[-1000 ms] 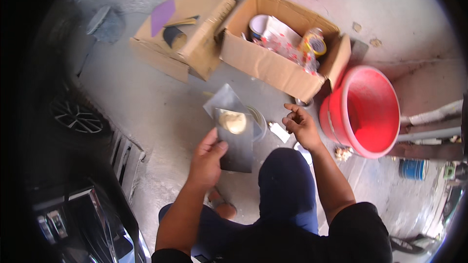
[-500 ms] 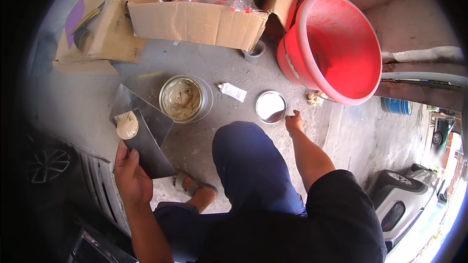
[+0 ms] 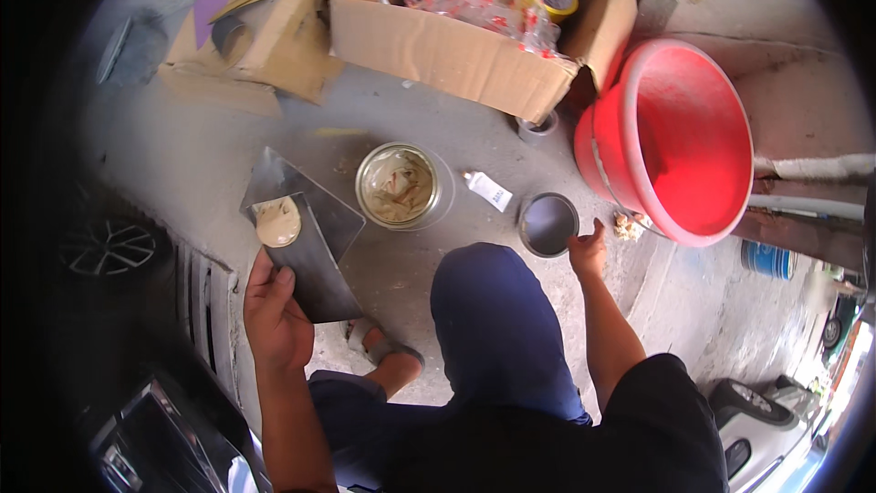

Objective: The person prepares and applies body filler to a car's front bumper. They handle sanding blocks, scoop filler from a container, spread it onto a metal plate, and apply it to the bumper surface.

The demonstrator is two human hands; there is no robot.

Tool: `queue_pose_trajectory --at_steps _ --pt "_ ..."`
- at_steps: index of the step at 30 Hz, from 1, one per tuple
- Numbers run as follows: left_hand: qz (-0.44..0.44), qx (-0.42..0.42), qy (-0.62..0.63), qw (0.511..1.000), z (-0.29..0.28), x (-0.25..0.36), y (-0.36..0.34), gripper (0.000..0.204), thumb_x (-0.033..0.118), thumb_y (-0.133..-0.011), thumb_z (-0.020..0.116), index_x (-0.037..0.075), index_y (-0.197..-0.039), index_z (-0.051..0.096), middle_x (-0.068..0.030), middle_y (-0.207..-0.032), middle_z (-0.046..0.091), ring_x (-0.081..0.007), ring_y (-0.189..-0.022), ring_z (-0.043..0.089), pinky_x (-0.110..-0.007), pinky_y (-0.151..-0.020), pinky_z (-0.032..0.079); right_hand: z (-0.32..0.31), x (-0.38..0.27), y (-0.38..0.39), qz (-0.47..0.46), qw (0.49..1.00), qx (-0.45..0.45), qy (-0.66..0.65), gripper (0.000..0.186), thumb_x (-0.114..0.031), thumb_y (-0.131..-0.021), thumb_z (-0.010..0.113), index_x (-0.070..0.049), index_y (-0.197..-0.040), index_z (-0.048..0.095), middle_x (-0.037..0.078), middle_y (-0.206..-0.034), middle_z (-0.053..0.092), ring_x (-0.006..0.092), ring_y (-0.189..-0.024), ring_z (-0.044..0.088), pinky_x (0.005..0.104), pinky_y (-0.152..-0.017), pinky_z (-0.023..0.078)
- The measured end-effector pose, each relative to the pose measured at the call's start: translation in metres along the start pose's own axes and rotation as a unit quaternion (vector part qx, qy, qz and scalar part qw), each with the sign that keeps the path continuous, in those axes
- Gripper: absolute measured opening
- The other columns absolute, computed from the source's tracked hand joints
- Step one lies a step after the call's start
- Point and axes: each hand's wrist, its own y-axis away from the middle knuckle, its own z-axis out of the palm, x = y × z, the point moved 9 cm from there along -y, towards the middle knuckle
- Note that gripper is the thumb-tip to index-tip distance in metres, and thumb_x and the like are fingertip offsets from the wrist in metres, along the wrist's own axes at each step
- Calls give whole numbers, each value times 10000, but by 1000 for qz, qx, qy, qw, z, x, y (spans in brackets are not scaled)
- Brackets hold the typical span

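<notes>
My left hand is closed on a dark flat plate that carries a round dab of beige putty. Beneath it lies a second, larger grey sheet; whether the hand also holds that one, I cannot tell. To the right of the sheets stands a tin of beige putty, uncovered, with reddish streaks. My right hand is at the right rim of a round, shallow grey tin, possibly a lid, with thumb and index finger apart. A white tube lies between both tins.
A cardboard box holding tape rolls and plastic wrap stands at the back, beside flattened cardboard. A grey cup sits by its corner. At right is a red bucket, with a crumpled beige lump by its base. My knee rises centrally.
The view has shifted and turned, moving the scene right. My right hand now overlaps the shallow tin's rim, whose inside has gone from bright white to grey. The left hand keeps its plate.
</notes>
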Motion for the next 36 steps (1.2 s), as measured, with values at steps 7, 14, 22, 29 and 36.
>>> queue_pose_trajectory --at_steps 7,14,22,29,36 --pt "53 32 5 998 -31 29 21 467 -5 -929 447 -46 -1389 385 -136 -1335 528 -201 -1242 500 -331 -1075 359 -42 -259 84 -523 845 18 112 595 -37 -749 610 0 -1325 464 140 -831 576 299 -784 603 423 -675 519" --pt "104 77 6 992 -59 49 46 467 -5 -922 458 -38 -1384 406 -129 -1336 530 -191 -1236 499 -310 -1079 333 58 -340 171 -760 599 -107 227 613 -77 -777 541 -5 -1373 419 88 -823 558 223 -774 578 304 -629 526" --pt "130 129 14 983 -85 63 75 454 -28 -906 479 -44 -1358 443 -127 -1285 567 -183 -1187 526 -308 -1049 360 114 -340 203 -807 524 -130 239 493 -108 -772 566 -29 -1257 530 67 -792 589 217 -756 594 321 -629 480" --pt "134 143 7 981 -89 65 78 447 -33 -900 475 -50 -1346 451 -130 -1289 567 -187 -1198 523 -313 -1057 353 120 -336 203 -800 532 -208 183 429 -113 -800 527 -30 -1220 551 73 -867 593 235 -846 591 346 -700 466" --pt "126 112 -2 986 -76 62 69 459 -15 -897 501 -46 -1351 447 -126 -1304 560 -185 -1205 520 -313 -1062 349 114 -342 180 -762 595 -221 129 404 -99 -824 506 -50 -1222 552 97 -962 620 260 -915 613 359 -779 482"
